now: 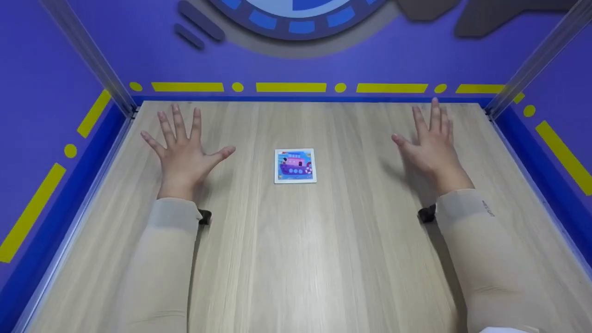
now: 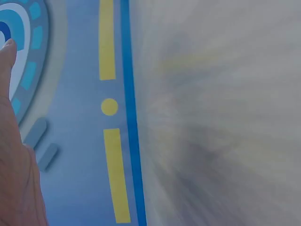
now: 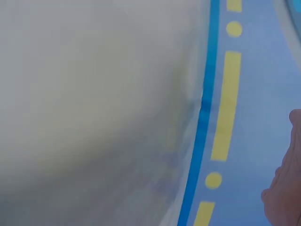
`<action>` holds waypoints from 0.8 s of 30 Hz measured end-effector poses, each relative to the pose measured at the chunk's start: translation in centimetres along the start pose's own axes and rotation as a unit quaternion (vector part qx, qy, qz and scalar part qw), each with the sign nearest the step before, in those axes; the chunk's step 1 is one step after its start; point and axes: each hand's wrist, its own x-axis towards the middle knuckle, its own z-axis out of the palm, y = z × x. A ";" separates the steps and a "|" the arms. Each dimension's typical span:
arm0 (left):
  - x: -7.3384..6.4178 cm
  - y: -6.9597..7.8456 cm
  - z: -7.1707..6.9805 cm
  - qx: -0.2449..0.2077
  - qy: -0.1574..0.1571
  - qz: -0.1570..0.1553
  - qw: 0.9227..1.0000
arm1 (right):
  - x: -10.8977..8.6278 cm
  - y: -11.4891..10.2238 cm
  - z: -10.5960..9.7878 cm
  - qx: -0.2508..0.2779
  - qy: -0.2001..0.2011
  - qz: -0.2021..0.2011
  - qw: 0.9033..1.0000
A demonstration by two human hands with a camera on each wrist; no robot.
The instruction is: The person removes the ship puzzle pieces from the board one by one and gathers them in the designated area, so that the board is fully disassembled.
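A small square picture puzzle [image 1: 295, 166] with a white border lies flat at the middle of the wooden table; its picture is a pink and purple ship on blue. To its left, my left hand [image 1: 182, 155] is held over the table with the fingers spread wide and nothing in it. On the other side my right hand [image 1: 430, 150] is also empty, fingers straight and thumb out toward the square. Both hands are apart from the square. Each wrist view catches only part of a hand, the left thumb [image 2: 8, 70] and the edge of the right hand [image 3: 284, 188].
Blue-purple panels [image 1: 300, 69] with yellow dashes and dots stand along the back and both sides of the wooden table [image 1: 305, 259]. Metal posts [image 1: 92, 55] rise at the back corners. A black wrist strap piece [image 1: 205, 217] shows by the left cuff.
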 end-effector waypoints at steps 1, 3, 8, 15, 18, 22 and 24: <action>0.1 0.3 -0.1 -0.004 0.006 0.004 1.000 | 0.1 -0.5 0.1 0.003 0.002 -0.003 1.000; 0.3 0.8 -0.2 -0.012 0.015 0.012 1.000 | 0.2 -1.6 0.2 0.010 0.007 -0.008 1.000; 0.4 2.0 -0.7 -0.037 0.018 0.029 0.999 | 0.3 -3.9 0.7 0.031 0.005 -0.013 0.999; 0.2 4.2 -1.7 -0.083 0.010 0.055 0.995 | 0.3 -6.7 0.9 0.072 0.006 -0.039 0.997; 0.1 5.0 -2.1 -0.112 -0.006 0.069 0.991 | 0.3 -8.1 1.2 0.092 0.013 -0.042 0.995; -0.3 5.6 -2.8 -0.160 -0.037 0.086 0.983 | 0.4 -10.0 1.7 0.119 0.017 -0.051 0.991; -0.5 5.8 -3.0 -0.182 -0.045 0.094 0.978 | 0.4 -10.9 1.9 0.128 0.014 -0.051 0.990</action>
